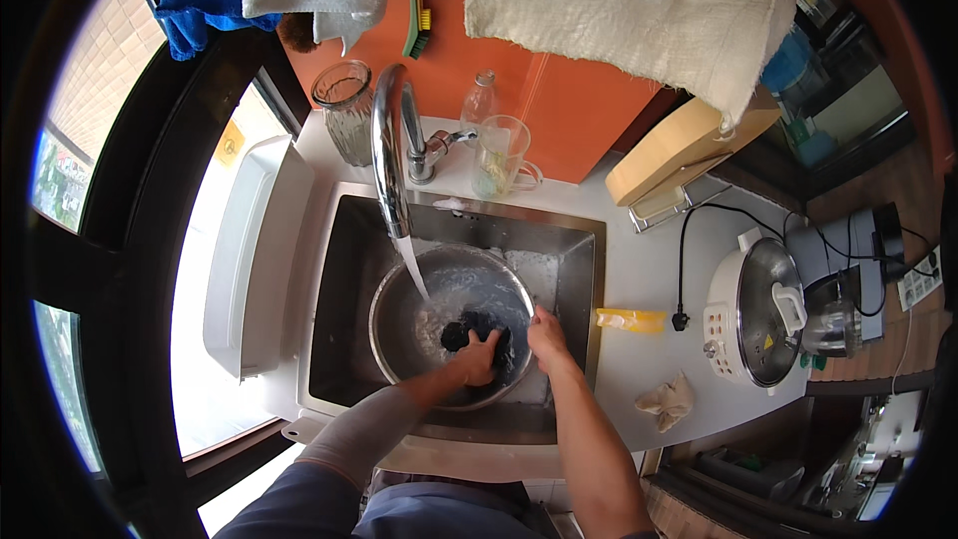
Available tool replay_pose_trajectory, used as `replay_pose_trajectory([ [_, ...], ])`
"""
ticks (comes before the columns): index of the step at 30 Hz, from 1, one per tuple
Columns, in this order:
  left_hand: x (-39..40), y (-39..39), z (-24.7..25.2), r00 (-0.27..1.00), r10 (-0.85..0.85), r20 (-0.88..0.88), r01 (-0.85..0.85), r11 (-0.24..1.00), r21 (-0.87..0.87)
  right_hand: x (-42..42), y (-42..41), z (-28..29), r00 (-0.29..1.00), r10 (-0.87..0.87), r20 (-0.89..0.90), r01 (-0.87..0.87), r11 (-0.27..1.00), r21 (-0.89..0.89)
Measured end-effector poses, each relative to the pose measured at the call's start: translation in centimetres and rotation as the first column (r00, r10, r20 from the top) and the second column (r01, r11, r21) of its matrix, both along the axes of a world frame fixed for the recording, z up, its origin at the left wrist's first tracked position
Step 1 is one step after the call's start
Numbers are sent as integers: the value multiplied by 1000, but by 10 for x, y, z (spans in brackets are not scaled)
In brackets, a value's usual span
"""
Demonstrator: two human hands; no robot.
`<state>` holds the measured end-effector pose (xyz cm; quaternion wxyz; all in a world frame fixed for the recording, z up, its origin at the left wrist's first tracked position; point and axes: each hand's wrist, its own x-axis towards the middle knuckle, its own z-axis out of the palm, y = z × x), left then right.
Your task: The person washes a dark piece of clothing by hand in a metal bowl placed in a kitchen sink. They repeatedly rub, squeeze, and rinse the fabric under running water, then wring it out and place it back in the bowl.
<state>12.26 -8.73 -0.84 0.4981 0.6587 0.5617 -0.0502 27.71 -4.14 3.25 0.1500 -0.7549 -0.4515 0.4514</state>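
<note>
Under the chrome faucet [386, 157], a round stainless steel basin [391, 314] stands in the sink [337, 299]. A stream of water [412, 268] runs from the spout into the basin, where cloudy water swirls. My left hand [477, 361] is down inside, its fingers gripping a wet black cloth-like item [453, 337]; part of that item is hidden beneath the hand and the water. At the basin's right side, my right hand [548, 338] holds the rim, thumb on top.
Right of the sink lie a yellow packet [631, 320], a crumpled cloth [666, 401] and a black plug [679, 320], near a lidded electric cooker [763, 314]. A glass vase [346, 116], bottle [480, 99] and pitcher [500, 157] stand behind. Towels [621, 7] hang above; a plastic tub [254, 262] stands left.
</note>
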Motion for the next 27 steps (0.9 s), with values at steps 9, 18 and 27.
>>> replay_pose_trajectory([
  [9,61,17,-7,966,-211,-152,231,965,127,9,-1,-17,985,-136,-102,134,991,-25],
  [18,-83,-4,68,850,-525,-48,516,846,-132,15,-7,-24,962,117,247,-153,980,131],
  [27,39,47,-1,934,316,166,-317,948,-21,23,-3,-1,982,-40,-185,3,980,-197],
])
